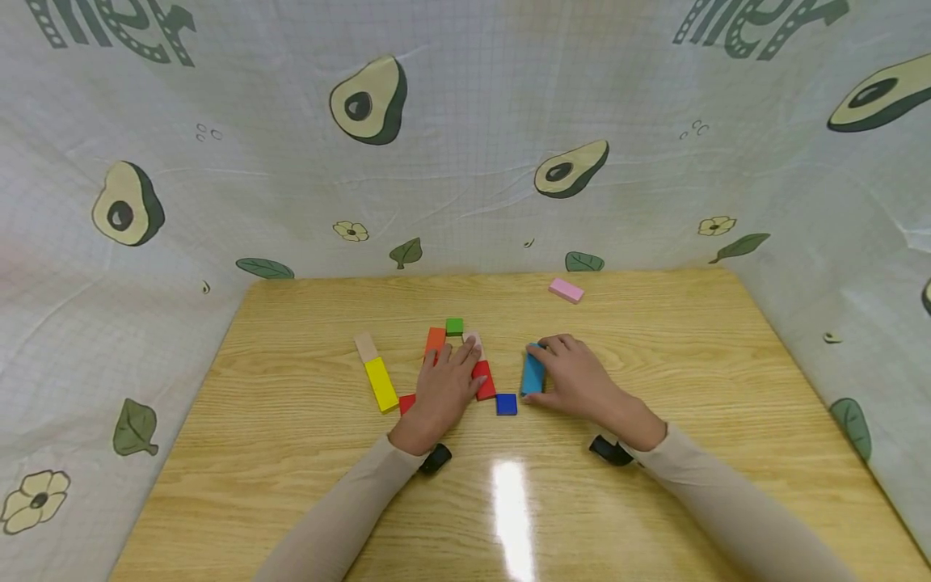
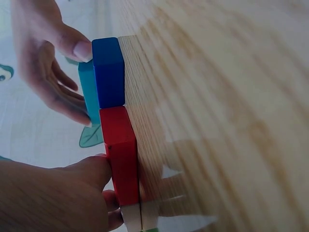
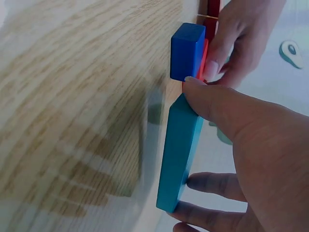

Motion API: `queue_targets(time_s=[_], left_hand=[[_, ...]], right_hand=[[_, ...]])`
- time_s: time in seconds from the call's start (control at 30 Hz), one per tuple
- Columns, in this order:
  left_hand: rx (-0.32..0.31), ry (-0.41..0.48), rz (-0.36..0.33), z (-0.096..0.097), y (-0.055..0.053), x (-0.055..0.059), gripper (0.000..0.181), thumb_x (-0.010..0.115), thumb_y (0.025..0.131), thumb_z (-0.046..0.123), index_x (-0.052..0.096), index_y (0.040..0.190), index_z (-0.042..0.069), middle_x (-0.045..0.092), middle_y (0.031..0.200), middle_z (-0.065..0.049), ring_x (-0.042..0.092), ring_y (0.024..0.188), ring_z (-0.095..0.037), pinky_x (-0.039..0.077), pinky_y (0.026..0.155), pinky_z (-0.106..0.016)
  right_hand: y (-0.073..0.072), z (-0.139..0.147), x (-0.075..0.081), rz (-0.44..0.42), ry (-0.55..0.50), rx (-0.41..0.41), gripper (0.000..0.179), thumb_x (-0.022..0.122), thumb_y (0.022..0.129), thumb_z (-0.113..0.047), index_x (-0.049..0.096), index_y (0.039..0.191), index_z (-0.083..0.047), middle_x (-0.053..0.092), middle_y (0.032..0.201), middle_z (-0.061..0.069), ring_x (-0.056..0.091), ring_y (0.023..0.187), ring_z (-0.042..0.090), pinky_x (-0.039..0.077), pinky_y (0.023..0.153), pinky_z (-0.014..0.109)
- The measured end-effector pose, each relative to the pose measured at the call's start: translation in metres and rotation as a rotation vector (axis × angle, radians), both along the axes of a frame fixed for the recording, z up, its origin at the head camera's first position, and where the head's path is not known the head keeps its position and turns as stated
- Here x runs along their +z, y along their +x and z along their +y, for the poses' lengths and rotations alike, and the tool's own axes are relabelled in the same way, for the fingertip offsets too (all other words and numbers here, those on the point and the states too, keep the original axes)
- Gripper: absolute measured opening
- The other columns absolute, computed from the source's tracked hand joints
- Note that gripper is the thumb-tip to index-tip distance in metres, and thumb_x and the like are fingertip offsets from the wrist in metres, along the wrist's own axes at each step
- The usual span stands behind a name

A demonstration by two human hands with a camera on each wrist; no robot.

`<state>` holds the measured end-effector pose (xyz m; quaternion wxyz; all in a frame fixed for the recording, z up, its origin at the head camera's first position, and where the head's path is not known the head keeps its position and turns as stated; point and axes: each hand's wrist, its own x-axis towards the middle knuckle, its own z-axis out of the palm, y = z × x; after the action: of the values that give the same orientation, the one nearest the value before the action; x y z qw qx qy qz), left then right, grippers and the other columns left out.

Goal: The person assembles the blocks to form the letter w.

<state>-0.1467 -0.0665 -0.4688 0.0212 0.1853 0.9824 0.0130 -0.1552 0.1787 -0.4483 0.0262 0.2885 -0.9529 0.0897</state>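
Note:
My right hand point(image 1: 582, 380) holds a light blue block point(image 1: 533, 372) lengthwise, thumb at its near end and fingers at its far end and side. Left of it lies a small dark blue block point(image 1: 507, 404), close to the corner of a red block point(image 1: 484, 381). My left hand point(image 1: 447, 392) rests with fingers spread over the row of blocks. Its thumb touches the red block and a fingertip lies on a pale pink block point(image 1: 473, 343). An orange-red block point(image 1: 435, 341) and another red block point(image 1: 406, 403) are partly hidden under that hand.
A green block point(image 1: 454, 326) sits at the row's far end. To the left, a yellow block point(image 1: 381, 385) and a tan block point(image 1: 366, 347) lie end to end. A pink block point(image 1: 566, 291) lies near the wooden table's point(image 1: 655, 323) back edge, before a printed cloth point(image 1: 465, 202).

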Motion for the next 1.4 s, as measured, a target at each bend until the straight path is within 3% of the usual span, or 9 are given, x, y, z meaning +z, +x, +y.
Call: queue_targets(time_s=[0.8,1.4], left_hand=[[0.003,-0.007,-0.014,0.0013,-0.0017,-0.0003,0.058,0.051,0.111,0.046,0.048,0.162,0.018,0.042,0.168,0.001,0.047,0.145,-0.030,0.037,0.119,-0.051],[0.007,-0.029,-0.009,0.0022,-0.0012,-0.0002,0.059,0.052,0.110,0.047,0.047,0.162,0.019,0.042,0.168,0.002,0.047,0.144,-0.029,0.038,0.118,-0.050]], right_hand=[[-0.0030,-0.0074,-0.0088,0.038,0.019,0.010,0.081,0.091,0.081,-0.051,0.067,0.137,0.001,0.065,0.132,0.024,0.060,0.120,0.042,0.053,0.101,0.057],[-0.0016,-0.0064,-0.0064,-0.008,0.020,0.015,0.083,0.088,0.084,-0.052,0.062,0.143,0.001,0.060,0.142,0.025,0.056,0.129,0.044,0.049,0.107,0.059]])
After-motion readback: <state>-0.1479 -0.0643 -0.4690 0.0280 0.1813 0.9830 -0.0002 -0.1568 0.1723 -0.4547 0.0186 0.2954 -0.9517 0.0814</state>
